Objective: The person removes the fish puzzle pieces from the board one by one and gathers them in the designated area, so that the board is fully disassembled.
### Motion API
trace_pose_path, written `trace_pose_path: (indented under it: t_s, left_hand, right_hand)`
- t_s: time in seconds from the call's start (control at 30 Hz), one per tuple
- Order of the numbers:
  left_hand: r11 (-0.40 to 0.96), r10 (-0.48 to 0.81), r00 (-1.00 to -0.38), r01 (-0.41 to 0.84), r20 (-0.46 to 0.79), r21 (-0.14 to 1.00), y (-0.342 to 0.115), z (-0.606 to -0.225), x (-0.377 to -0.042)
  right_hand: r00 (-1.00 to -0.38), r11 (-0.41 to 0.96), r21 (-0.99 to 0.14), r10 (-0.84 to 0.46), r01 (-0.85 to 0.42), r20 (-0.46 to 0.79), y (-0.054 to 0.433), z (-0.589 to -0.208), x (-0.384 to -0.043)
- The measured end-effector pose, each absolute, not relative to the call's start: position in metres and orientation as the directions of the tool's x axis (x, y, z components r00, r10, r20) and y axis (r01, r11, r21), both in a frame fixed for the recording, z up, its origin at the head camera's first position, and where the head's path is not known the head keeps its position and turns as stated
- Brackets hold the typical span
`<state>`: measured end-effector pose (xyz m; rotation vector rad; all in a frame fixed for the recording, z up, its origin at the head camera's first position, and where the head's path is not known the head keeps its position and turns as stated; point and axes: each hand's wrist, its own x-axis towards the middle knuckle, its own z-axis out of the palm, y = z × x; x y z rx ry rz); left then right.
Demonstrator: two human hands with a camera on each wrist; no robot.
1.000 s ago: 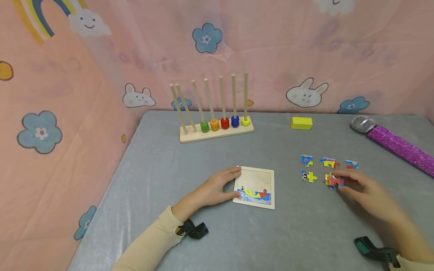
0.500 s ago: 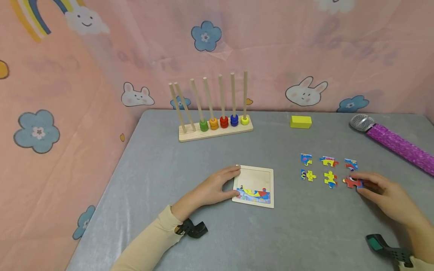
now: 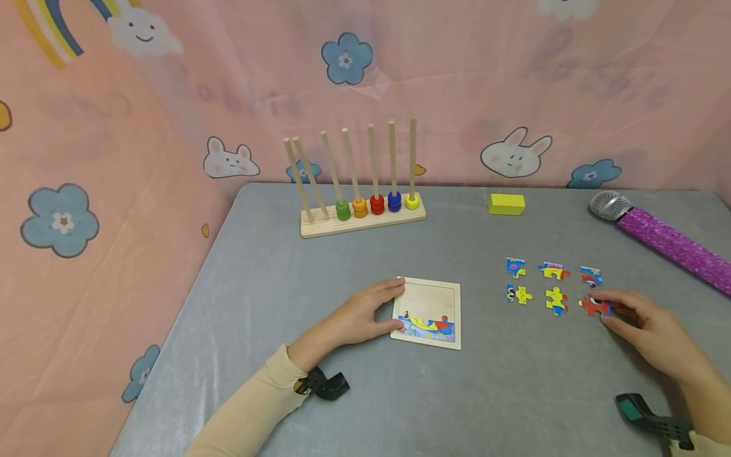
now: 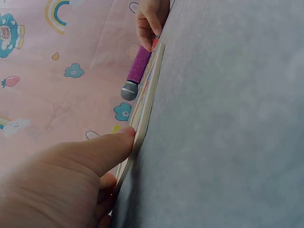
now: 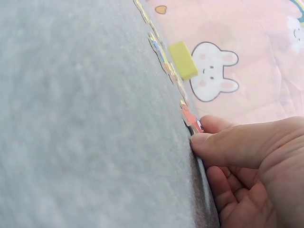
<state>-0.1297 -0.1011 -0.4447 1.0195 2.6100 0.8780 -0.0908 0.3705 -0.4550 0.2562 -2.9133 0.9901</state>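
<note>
My left hand [image 3: 356, 317] grips the left side of a square wooden puzzle tray [image 3: 458, 317], its thumb at the lower part and its fingers at the upper corner. Along the tray's bottom lies a joined strip of colourful puzzle pieces [image 3: 428, 327]; bare wood shows above it. My right hand [image 3: 657, 324] pinches a red puzzle piece [image 3: 592, 306] between thumb and index finger, low at the table. In the right wrist view the thumb [image 5: 202, 142] covers part of that red piece. Left of it lies a yellow puzzle piece [image 3: 556, 301], with another yellow-blue piece [image 3: 521, 294] farther left.
A row of loose pieces lies behind: a blue one [image 3: 516, 267], a yellow-red one [image 3: 553, 271] and a blue-red one [image 3: 591, 275]. Farther back stand a bead-and-peg rack [image 3: 365, 222], a yellow block [image 3: 506, 204] and a purple microphone [image 3: 674, 241].
My right hand has moved right with the red piece, away from the yellow piece it overlapped, and then stays there. The left hand keeps its hold on the tray.
</note>
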Motion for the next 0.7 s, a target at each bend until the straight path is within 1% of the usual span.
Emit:
trace_pose_path:
  t_s: [0.2, 0.47, 0.57, 0.7]
  left_hand:
    - [0.588, 0.674, -0.738, 0.561, 0.030, 0.583, -0.1009, -0.4442, -0.1297]
    - [0.587, 0.675, -0.738, 0.560, 0.029, 0.585, -0.1014, -0.4447, -0.1290]
    - [0.582, 0.676, -0.736, 0.560, 0.031, 0.590, -0.1015, -0.4450, -0.1292]
    - [0.577, 0.681, -0.732, 0.558, 0.025, 0.596, -0.1017, -0.4448, -0.1299]
  right_hand:
    - [-0.981, 0.776, -0.600, -0.148, -0.193, 0.124, 0.3684, -0.4529, -0.0899]
    - [-0.969, 0.742, -0.624, -0.165, -0.244, 0.184, 0.3671, -0.4553, -0.0898]
    - [-0.972, 0.740, -0.632, -0.154, -0.231, 0.175, 0.3683, -0.4570, -0.0899]
    - [-0.984, 0.756, -0.630, -0.118, -0.176, 0.134, 0.3701, -0.4592, -0.0908]
